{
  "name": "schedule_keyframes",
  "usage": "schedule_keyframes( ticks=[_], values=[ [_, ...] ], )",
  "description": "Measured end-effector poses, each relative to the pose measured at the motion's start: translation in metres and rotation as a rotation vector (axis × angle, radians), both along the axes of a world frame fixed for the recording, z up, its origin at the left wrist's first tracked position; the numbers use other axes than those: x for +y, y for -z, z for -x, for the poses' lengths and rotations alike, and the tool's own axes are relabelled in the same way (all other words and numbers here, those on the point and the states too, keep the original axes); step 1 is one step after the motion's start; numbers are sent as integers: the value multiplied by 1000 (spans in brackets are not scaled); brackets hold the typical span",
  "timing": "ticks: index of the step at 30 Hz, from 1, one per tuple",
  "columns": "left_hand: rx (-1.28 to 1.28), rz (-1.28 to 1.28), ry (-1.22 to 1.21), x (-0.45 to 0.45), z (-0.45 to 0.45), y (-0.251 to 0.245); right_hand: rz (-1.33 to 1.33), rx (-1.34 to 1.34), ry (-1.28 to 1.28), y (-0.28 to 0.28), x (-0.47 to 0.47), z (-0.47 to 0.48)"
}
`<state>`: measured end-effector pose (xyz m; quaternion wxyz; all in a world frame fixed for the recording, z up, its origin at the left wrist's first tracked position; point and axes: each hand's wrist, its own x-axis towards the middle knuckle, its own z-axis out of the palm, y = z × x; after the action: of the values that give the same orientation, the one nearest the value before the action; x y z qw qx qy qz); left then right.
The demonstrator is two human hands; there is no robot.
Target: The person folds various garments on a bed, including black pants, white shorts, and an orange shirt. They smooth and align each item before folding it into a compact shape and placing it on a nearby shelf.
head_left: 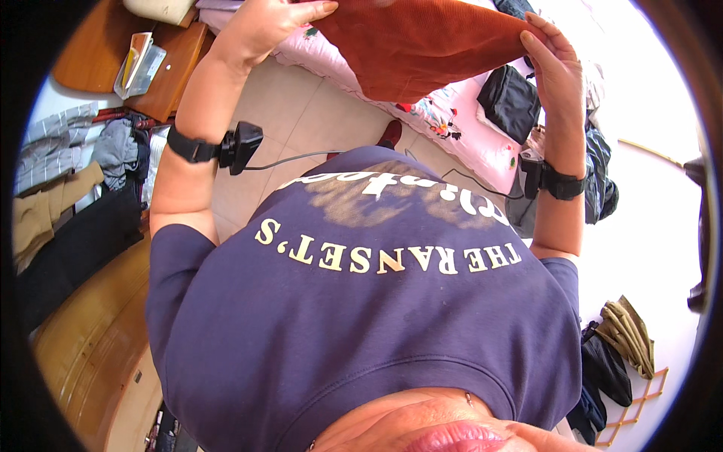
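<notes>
A rust-brown corduroy cloth item [429, 51], seemingly a garment, is stretched between my two hands at the top of the view. My left hand [277, 22] pinches its upper left end between thumb and fingers. At the right end, my right hand [553, 53] grips a corner the same way. The middle of the fabric sags into a point above a bed with a pink printed sheet [440, 121]. The cloth's upper edge runs out of the picture.
A folded black item [510, 104] lies on the bed near my right wrist. To the left are a wooden table [90, 45] with a clear plastic holder [141, 70] and several hanging clothes [73, 237]. Black devices [243, 148] are strapped to both forearms, with cables [294, 160] trailing over the tiled floor [277, 107].
</notes>
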<state>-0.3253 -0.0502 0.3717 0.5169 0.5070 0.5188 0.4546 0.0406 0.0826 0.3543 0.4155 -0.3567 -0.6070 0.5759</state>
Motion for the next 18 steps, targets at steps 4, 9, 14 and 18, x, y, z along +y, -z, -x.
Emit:
schedule_keyframes(
  ticks=[4, 9, 14, 18],
  values=[
    [367, -199, 92, -11, -9, -24, 2, -87, 70, -35, -34, -15],
    [414, -168, 183, -29, -27, -62, 31, 22, -61, -56, -60, -40],
    [244, -119, 304, 3, -26, -57, 45, 127, -140, -55, -48, -56],
    [268, 3, 261, 75, -35, -21, 157, 87, -38, -17, 8, -56]
  ],
)
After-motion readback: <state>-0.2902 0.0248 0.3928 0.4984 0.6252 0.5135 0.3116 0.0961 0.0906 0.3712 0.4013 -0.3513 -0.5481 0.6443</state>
